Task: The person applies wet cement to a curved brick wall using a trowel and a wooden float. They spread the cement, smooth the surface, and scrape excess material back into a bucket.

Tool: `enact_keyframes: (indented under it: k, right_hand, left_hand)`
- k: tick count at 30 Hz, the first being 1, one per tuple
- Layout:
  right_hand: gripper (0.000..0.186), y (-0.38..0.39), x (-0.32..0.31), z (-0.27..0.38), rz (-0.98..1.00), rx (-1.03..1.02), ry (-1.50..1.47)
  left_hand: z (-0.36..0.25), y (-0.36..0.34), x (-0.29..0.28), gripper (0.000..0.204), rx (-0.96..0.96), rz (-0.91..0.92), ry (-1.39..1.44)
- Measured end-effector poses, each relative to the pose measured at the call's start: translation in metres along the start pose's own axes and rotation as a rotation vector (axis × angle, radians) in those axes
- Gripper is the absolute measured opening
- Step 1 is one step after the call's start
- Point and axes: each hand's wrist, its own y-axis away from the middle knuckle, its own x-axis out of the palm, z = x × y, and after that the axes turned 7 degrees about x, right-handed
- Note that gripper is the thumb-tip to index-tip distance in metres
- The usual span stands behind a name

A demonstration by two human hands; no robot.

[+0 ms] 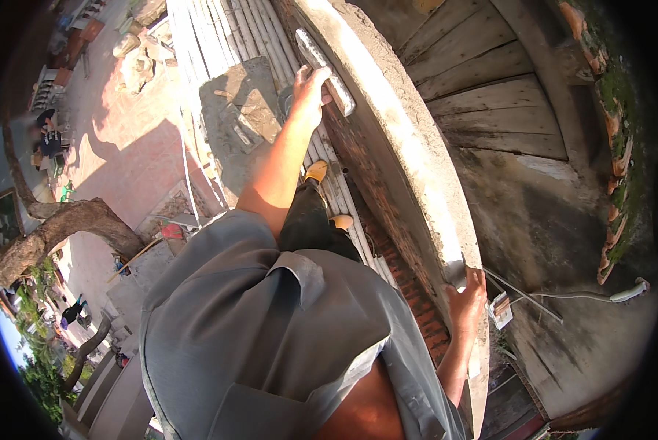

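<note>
My left hand [310, 94] is stretched out ahead and grips a long grey plastering float [325, 72] that lies flat on the wet cement top of a curved brick wall [406, 158]. My right hand [468, 295] is close to my body at the same wall top. It is closed around the handle of a small metal trowel [455, 270] whose blade rests on the cement edge. The wall's bare red bricks [417, 297] show below the cement, between my two hands.
I stand on bamboo scaffold poles [340, 192] high above a paved yard [134, 158]; my yellow shoes [316, 171] show below. Beyond the wall lie wooden boards [490, 95] and a concrete slab with a white pipe [626, 293]. A tree [57, 231] and people stand far below.
</note>
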Motion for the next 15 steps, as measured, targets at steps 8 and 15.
enact_keyframes:
  k: [8, 15]
  right_hand:
    - [0.057, 0.000, -0.001, -0.005, -0.014, -0.043, 0.016]
    - [0.059, 0.001, 0.001, -0.005, -0.027, -0.023, 0.023]
  left_hand:
    - [-0.077, -0.104, -0.013, 0.090, 0.235, 0.111, 0.006]
    - [-0.043, -0.041, 0.004, 0.091, 0.304, 0.058, -0.069]
